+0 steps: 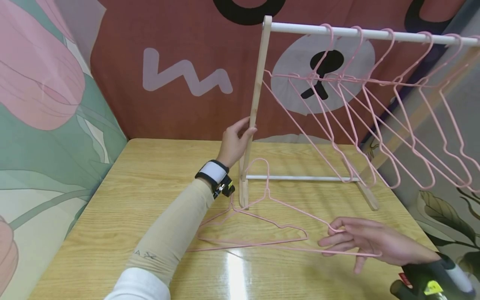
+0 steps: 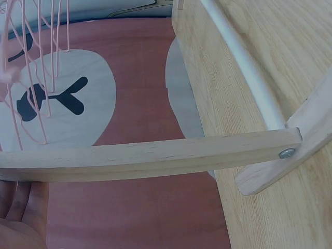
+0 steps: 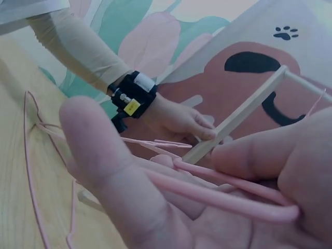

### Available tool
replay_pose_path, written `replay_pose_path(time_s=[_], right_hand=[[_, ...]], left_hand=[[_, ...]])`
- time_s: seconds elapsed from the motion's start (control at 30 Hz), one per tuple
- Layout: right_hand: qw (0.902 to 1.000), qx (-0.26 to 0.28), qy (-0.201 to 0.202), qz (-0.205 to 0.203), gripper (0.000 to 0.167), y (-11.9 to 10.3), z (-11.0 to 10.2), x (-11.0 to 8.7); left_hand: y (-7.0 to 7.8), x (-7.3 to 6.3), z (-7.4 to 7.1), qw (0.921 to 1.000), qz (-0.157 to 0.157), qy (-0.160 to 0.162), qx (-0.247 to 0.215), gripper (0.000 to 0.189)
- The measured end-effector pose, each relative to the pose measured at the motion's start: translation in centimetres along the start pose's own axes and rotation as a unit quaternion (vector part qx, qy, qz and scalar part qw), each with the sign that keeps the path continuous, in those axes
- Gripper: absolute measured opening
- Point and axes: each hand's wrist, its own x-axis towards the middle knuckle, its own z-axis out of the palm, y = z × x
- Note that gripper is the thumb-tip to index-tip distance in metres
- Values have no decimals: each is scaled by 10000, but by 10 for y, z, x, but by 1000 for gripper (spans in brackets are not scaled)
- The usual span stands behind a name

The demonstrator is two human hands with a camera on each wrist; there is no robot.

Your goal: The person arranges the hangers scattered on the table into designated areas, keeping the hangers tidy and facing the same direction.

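Observation:
My left hand [image 1: 234,143] grips the near wooden upright [image 1: 258,83] of a clothes rack, thumb on one side. In the left wrist view only its fingers [image 2: 23,210] show, beside the upright [image 2: 155,160]. My right hand [image 1: 369,241] holds one end of a pink clothes hanger [image 1: 267,183], its hook pointing up near the foot of the upright. The right wrist view shows the hanger's end [image 3: 228,202] lying across the palm, between thumb and fingers. Another pink hanger [image 1: 262,218] is behind it, low over the table; whether they touch I cannot tell.
Several pink hangers [image 1: 348,110] hang from the white top rail [image 1: 300,28] at right. A white lower rail [image 1: 300,178] joins the rack's feet on the wooden table [image 1: 150,200]. Printed cloth [image 1: 180,112] covers the walls behind and at the sides.

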Motion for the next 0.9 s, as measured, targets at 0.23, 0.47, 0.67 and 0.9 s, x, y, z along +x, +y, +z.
replay_pose_path(time_s=[0.23,0.47,0.67,0.9], right_hand=[[9984,-502,-12,-277,51,-11,6,-10],[9928,-1112,270,-348,54,-28,18,-24],[9860,-1531,606,-271,53,-39,25,-36],[9797,-1828,563,-596,58,-48,26,-45]], left_hand=[[1,0,0,10000,-12,15,9,38],[0,1,0,10000,8,20,-1,38],[0,2,0,10000,14,5,-17,38],[0,1,0,10000,-1,14,5,38]])
